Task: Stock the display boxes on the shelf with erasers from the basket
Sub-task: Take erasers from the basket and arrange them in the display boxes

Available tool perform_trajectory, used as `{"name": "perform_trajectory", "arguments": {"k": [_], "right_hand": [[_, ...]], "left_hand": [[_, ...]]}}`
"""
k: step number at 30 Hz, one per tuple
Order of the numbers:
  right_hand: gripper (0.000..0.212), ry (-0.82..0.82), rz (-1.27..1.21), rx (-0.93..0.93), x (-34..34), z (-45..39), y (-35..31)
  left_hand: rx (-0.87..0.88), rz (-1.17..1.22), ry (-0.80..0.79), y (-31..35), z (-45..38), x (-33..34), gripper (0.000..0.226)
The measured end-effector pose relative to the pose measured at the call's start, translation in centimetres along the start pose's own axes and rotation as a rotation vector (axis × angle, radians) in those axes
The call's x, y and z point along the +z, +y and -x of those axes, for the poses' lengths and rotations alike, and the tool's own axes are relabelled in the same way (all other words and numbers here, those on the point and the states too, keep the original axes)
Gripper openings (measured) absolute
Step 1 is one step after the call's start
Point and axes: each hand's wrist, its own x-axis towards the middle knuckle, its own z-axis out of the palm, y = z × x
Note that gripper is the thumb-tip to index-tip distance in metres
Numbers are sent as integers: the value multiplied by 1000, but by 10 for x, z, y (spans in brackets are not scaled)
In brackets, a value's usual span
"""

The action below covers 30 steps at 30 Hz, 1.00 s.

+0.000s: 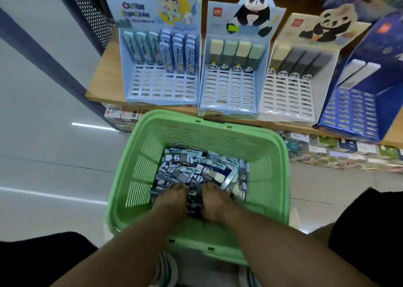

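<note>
While both hands work inside the green basket [270, 155], the left hand [172, 201] and right hand [212, 201] are pressed from either side against a dark stack of erasers [194, 199], fingers curled onto it; no eraser has left the basket. Four display boxes [229, 86] stand on the shelf [102, 77], each filled only in its back rows, with the front slots empty. Judged from this, most of the stocking remains.

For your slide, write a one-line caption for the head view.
Both hands dig into erasers in a green basket below four part-filled display boxes.
</note>
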Motion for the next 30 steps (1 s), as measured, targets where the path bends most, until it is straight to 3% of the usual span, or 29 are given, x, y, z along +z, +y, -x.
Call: {"name": "perform_trajectory", "arguments": {"k": [5,9,14,16,19,22,25,30], "right_hand": [[67,-58,98,32,-7,13,-10],[25,-81,53,-6,-26,24,-5],[28,-65,-73,4,-58,58,3],[25,-14,-171,-26,-87,78,0],[26,141,-316,-84,-140,121,-21],[22,301,-357,-162,-187,170,-44],[33,397,-263,-165,-223,213,-54],[46,457,-64,-177,-262,263,-54]], "left_hand": [[-47,27,45,6,29,-4,49],[-30,91,102,7,47,-16,46],[-85,208,108,11,68,-35,37],[-86,407,76,19,79,-51,56],[-59,1128,-101,48,103,-86,83],[131,1628,-145,90,126,-131,70],[203,1841,-72,128,158,-176,46],[219,1807,-18,148,184,-225,32]]}}
